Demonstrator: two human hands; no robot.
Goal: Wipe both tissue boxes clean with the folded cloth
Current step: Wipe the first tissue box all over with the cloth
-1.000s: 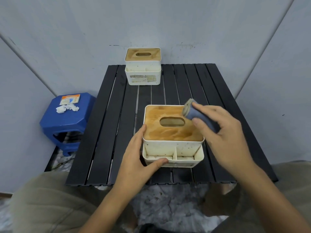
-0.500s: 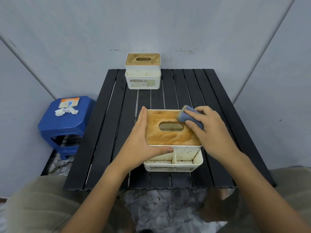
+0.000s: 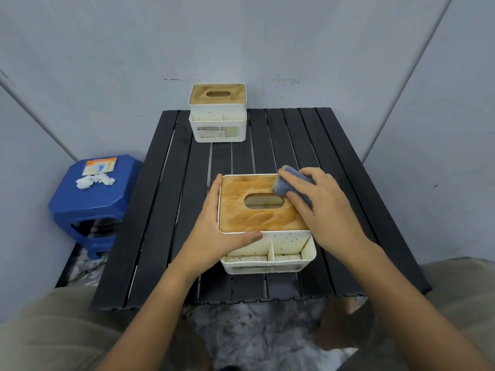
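A black slatted table [image 3: 160,223] is seen in the middle of the frame, and two tissue boxes are placed on it. The near tissue box [image 3: 267,247] stands in the lower centre of the frame; it is white, with a wooden lid [image 3: 241,218] that has an oval opening, and small compartments are seen at its front side. The left side of this box is held by the left hand [image 3: 214,234]: the fingers are laid along the left edge of the lid and the thumb is pressed on the front corner, so the hand is grasping the box. The folded cloth [image 3: 288,183], blue-grey in colour, is grasped by the right hand [image 3: 324,210] and is pressed on the upper right part of the lid, just beside the oval opening. The far tissue box [image 3: 217,121] is placed at the far edge of the table, in the upper centre of the frame, well apart from the near one, and it is touched by no hand; a label is seen on its front. At the left of the frame a blue stool [image 3: 91,210] is standing beside the table, and a small packet [image 3: 99,166] and some crumpled white tissue [image 3: 93,180] are lying on its top. Behind the table a grey wall [image 3: 107,62] is seen.
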